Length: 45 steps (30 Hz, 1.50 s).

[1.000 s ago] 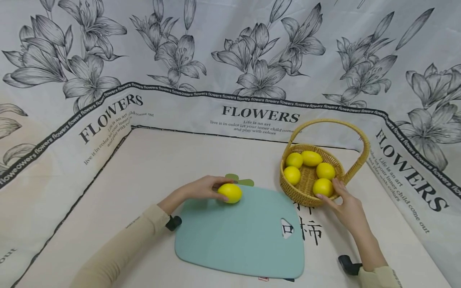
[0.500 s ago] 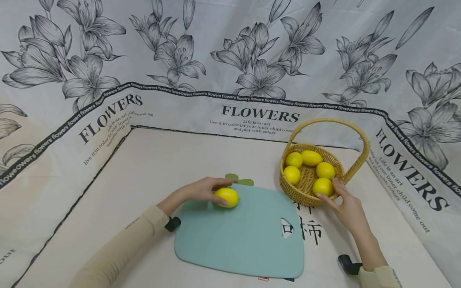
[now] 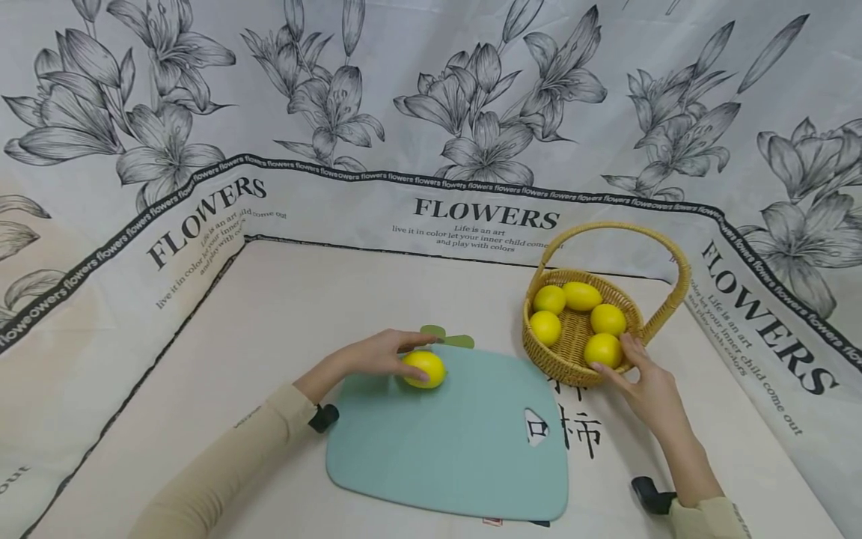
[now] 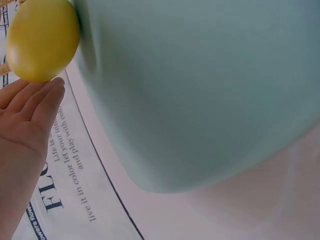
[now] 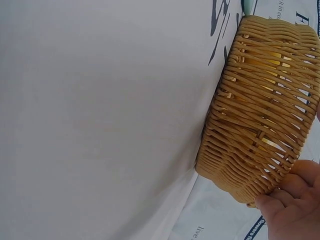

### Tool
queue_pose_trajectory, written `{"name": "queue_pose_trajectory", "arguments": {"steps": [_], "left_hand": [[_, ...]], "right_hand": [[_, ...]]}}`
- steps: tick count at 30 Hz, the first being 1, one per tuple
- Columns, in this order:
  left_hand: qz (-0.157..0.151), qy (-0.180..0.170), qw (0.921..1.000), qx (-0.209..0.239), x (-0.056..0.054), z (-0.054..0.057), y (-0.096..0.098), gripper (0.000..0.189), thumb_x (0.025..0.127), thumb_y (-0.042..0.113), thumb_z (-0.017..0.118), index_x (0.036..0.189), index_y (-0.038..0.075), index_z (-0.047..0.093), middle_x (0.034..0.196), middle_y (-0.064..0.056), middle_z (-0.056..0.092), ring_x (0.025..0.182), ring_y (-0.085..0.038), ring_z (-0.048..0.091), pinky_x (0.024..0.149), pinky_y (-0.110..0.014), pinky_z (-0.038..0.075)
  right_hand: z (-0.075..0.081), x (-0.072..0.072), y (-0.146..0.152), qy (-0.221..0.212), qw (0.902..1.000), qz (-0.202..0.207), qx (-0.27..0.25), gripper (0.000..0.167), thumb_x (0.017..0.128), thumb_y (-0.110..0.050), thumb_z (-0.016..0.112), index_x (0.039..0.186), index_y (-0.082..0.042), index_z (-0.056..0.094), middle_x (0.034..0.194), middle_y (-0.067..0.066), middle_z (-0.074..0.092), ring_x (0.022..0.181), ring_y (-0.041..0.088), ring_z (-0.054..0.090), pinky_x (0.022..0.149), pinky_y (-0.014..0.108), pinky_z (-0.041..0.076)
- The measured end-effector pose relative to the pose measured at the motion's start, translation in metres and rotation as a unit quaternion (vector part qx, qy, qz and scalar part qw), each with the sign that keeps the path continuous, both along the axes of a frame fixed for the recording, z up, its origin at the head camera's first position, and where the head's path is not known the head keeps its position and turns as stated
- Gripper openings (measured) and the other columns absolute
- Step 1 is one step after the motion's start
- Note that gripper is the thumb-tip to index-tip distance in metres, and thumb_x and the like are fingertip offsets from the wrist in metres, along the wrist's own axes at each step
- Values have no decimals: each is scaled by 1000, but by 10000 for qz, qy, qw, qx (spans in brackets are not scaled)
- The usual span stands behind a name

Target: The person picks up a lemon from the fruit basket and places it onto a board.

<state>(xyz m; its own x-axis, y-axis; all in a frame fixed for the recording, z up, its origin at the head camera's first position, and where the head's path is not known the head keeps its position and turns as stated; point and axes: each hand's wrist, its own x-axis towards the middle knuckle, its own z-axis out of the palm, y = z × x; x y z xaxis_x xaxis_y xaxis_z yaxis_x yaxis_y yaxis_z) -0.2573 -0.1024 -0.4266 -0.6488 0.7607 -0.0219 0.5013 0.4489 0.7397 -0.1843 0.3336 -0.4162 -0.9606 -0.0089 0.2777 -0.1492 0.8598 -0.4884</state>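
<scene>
A yellow lemon sits on the upper left part of a pale blue-green cutting board. My left hand is at its left, thumb across the near side and fingers reaching past the back. In the left wrist view those fingers look nearly straight, their tips right at the lemon. To the right stands a wicker basket with several lemons inside. My right hand grips the basket's near right rim, beside the closest lemon. The right wrist view shows fingers against the woven wall.
The basket's tall arched handle rises over its opening. A green leaf-shaped print shows behind the board, and black characters lie on the pale cloth at its right. A flower-printed curtain encloses the table.
The left hand has brought the lemon slightly left and down on the board, and its fingers have loosened from it. The right hand and basket have stayed in place.
</scene>
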Motion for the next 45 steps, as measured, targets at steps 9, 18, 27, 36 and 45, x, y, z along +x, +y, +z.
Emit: {"name": "queue_pose_trajectory", "arguments": {"steps": [9, 18, 27, 36, 45], "left_hand": [[27, 162, 9998, 75, -1, 23, 8, 83, 88, 41, 69, 154, 15, 25, 155, 0, 30, 139, -20, 32, 111, -38, 31], [-78, 356, 9992, 177, -6, 43, 23, 82, 88, 40, 70, 154, 18, 26, 154, -1, 34, 137, -22, 36, 111, -38, 32], [-283, 518, 9981, 160, -12, 62, 47, 82, 88, 37, 71, 154, 18, 26, 154, -1, 33, 135, -26, 40, 110, -34, 34], [-470, 585, 9972, 50, -12, 73, 74, 81, 88, 41, 69, 154, 19, 27, 154, 1, 33, 137, -22, 37, 110, -32, 34], [-528, 717, 9959, -151, -11, 78, 100, 83, 87, 48, 68, 154, 21, 26, 155, 1, 32, 138, -17, 34, 111, -33, 32]], "right_hand": [[-1, 2, 2, 74, 10000, 21, -39, 81, 93, -39, 63, 145, 10, 26, 149, 30, 24, 139, 46, 17, 108, 61, 21], [3, 1, 1, 111, 9999, -1, -47, 81, 93, -39, 64, 145, 10, 26, 149, 30, 25, 139, 46, 18, 109, 60, 20], [6, 0, 1, 162, 9998, -65, -109, 83, 92, -40, 65, 146, 9, 25, 149, 31, 25, 138, 48, 20, 108, 60, 23], [4, 3, 0, 232, 9994, -177, -160, 84, 90, -40, 67, 145, 10, 27, 148, 30, 27, 136, 48, 24, 107, 60, 25], [0, 7, 2, 314, 9992, -190, -180, 82, 90, -39, 68, 144, 10, 30, 148, 31, 29, 136, 47, 27, 107, 59, 27]]}}
